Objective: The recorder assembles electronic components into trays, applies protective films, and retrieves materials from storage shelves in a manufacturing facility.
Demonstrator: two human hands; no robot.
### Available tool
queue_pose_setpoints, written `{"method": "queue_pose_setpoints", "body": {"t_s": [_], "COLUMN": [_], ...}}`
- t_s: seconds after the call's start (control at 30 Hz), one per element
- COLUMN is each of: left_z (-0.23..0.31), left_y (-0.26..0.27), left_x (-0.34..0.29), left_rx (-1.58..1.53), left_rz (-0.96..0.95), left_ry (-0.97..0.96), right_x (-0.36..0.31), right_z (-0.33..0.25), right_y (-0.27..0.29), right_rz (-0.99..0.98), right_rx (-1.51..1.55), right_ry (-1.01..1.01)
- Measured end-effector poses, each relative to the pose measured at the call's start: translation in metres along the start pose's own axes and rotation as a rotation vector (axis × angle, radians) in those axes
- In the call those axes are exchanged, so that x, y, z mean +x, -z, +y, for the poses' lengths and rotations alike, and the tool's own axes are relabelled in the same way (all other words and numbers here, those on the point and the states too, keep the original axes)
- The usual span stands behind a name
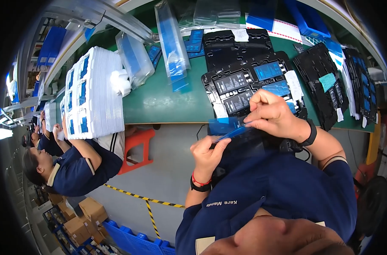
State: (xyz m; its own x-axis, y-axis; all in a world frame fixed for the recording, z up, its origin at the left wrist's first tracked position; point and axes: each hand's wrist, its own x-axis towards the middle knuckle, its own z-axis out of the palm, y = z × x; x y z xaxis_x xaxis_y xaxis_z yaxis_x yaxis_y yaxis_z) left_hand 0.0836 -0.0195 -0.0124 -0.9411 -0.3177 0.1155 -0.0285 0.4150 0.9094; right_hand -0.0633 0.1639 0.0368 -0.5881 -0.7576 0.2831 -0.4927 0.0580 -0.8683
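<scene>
A translucent blue film strip (pixel 232 133) is stretched between my hands, just off the table's front edge. My left hand (pixel 208 154) pinches its near left end between thumb and fingers. At the upper right end, the thumb and fingers of my right hand (pixel 272 114) are closed on it. Right behind my hands lies a black moulded tray (pixel 248 70) with flat black batteries (pixel 232 83) in its pockets. Some pockets show blue-faced pieces (pixel 268 71). White paper slips (pixel 294 85) lie on the tray, and my right hand covers part of it.
Clear bags of blue film (pixel 172 44) lie on the green table (pixel 168 108). A tall stack of white trays (pixel 102 93) stands left, beside a seated co-worker (pixel 85 163). More black trays (pixel 321 80) lean at the right. A red stool (pixel 138 151) is below the table.
</scene>
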Motion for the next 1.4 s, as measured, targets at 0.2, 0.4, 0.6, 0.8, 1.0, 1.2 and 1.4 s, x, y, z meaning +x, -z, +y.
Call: {"method": "queue_pose_setpoints", "body": {"t_s": [0.2,0.4,0.6,0.8,1.0,1.2,1.4], "left_z": [-0.034,-0.023,-0.03,-0.028,-0.031,-0.027,-0.02], "left_y": [0.025,0.042,0.043,0.039,0.038,0.036,0.035], "left_x": [-0.006,-0.01,-0.007,-0.004,-0.005,-0.003,-0.001], "left_rx": [-0.208,-0.544,-0.613,-0.602,-0.618,-0.626,-0.619], "left_rz": [0.232,0.212,0.214,0.2,0.186,0.194,0.208], "left_ry": [-0.197,0.189,0.192,0.213,0.212,0.219,0.23], "right_x": [0.043,0.059,0.066,0.065,0.064,0.063,0.065], "right_z": [0.035,0.074,0.075,0.08,0.081,0.087,0.074], "right_y": [0.018,0.022,0.017,0.013,0.013,0.006,-0.001], "right_rz": [0.033,0.034,0.02,0.037,0.041,0.06,0.058], "right_rx": [0.326,0.328,0.331,0.308,0.302,0.174,-0.283], "right_ry": [-0.614,-0.716,-0.775,-0.714,-0.703,-0.661,-0.548]}}
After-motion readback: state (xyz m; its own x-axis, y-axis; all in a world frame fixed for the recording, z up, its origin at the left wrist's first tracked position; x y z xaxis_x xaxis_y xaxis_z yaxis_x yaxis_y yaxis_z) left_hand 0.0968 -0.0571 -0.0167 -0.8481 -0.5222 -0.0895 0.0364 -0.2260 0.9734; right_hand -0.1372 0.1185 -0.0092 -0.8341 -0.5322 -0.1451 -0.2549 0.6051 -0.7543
